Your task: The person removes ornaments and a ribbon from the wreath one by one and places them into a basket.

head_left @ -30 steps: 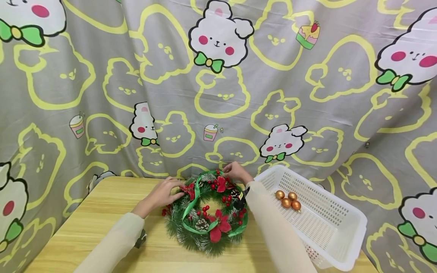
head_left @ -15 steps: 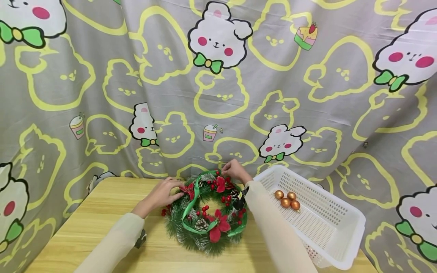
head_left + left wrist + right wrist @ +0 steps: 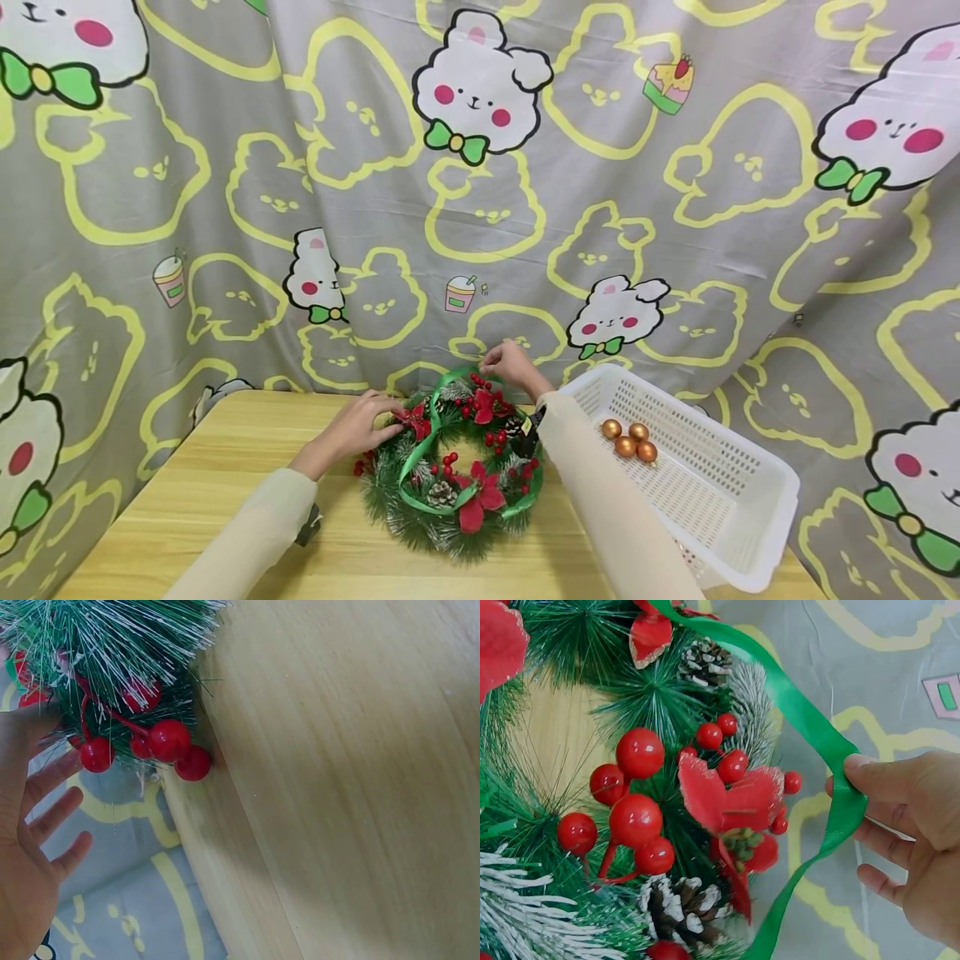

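A green wreath [image 3: 405, 500] with red flowers, berries and pinecones lies on the wooden table. A green ribbon [image 3: 802, 712] loops over it. At the wreath's far side my right hand [image 3: 513, 367] pinches the ribbon between thumb and finger, lifting it off the needles. The right wrist view shows this hand [image 3: 922, 832] with its lower fingers loosely bent. My left hand [image 3: 363, 423] grips the wreath's upper left edge by a red flower [image 3: 417, 421]. In the left wrist view that hand [image 3: 26, 817] has its fingertips partly hidden by foliage and its other fingers spread.
A white perforated basket [image 3: 750, 467] stands right of the wreath, with several gold balls [image 3: 636, 440] inside. Behind the table [image 3: 247, 450] hangs a grey patterned curtain [image 3: 375, 200], close to the table's far edge.
My right hand has moved slightly up and left, raising the ribbon away from the wreath's far edge. The left hand and the wreath have stayed nearly still.
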A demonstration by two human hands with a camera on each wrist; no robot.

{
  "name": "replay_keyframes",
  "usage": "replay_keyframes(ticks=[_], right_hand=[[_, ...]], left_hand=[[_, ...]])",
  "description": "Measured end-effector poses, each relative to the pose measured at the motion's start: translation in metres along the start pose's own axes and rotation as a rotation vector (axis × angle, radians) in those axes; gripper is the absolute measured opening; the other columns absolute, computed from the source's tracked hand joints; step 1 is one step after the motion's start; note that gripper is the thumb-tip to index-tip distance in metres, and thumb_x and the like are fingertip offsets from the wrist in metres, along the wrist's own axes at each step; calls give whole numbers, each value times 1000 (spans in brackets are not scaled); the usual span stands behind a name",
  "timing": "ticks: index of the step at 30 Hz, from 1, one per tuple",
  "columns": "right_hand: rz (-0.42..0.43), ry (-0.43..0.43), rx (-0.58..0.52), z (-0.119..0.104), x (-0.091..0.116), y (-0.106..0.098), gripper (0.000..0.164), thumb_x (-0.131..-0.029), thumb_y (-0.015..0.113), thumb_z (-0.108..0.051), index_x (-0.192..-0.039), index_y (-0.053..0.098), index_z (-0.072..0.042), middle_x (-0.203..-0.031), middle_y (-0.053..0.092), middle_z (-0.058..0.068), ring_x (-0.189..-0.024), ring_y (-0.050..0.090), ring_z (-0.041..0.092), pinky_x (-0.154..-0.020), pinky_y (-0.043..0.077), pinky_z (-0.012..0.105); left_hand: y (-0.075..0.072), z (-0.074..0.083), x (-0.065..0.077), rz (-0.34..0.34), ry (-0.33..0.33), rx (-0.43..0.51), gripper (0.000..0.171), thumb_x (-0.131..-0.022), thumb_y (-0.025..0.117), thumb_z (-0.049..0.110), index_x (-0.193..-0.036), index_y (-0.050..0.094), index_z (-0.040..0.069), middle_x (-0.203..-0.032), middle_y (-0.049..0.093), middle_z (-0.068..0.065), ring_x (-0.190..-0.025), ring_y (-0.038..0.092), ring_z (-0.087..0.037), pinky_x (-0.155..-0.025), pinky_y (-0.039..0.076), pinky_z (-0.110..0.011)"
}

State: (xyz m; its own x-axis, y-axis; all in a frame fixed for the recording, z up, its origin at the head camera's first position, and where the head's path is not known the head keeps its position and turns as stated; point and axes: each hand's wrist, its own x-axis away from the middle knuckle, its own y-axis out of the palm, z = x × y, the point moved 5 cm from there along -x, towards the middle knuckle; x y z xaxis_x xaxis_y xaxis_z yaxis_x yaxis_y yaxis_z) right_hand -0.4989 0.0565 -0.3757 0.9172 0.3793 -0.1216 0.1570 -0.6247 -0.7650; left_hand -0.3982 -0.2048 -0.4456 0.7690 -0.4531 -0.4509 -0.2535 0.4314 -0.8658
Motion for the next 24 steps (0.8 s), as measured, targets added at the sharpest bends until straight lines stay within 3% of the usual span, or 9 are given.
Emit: replay_keyframes(ticks=[6, 13, 18, 24], right_hand=[[-98, -55, 8, -19, 1, 0, 13, -94, 73, -10, -99, 80, 0, -99, 79, 11, -88, 72, 26, -72, 57, 29], [-227, -158, 28, -51, 5, 1, 16, -95, 72, -11, -101, 79, 3, -104, 78, 18, -95, 71, 34, -73, 54, 25], [-275, -233, 81, -74, 9, -3, 13, -93, 75, -10, -96, 80, 2, -94, 79, 13, -88, 71, 32, -68, 52, 21], [-305, -264, 116, -92, 17, -13, 11, -92, 76, -11, -95, 81, -2, -92, 79, 7, -87, 72, 29, -67, 50, 18]], left_hand=[[0, 2, 0, -3, -6, 2, 17, -92, 77, 23, -107, 77, 16, -115, 76, -5, -115, 64, -34, -97, 55, -55], [-1, 2, 0, 0, -2, 18, 16, -91, 77, 22, -106, 77, 16, -115, 75, -5, -113, 64, -34, -96, 54, -56], [-1, 2, 0, 1, -5, 17, 17, -92, 77, 23, -107, 77, 15, -116, 75, -7, -115, 64, -36, -97, 54, -57], [-1, 2, -1, 3, 2, 8, 18, -91, 77, 22, -107, 77, 14, -115, 75, -8, -115, 64, -37, -97, 54, -57]])
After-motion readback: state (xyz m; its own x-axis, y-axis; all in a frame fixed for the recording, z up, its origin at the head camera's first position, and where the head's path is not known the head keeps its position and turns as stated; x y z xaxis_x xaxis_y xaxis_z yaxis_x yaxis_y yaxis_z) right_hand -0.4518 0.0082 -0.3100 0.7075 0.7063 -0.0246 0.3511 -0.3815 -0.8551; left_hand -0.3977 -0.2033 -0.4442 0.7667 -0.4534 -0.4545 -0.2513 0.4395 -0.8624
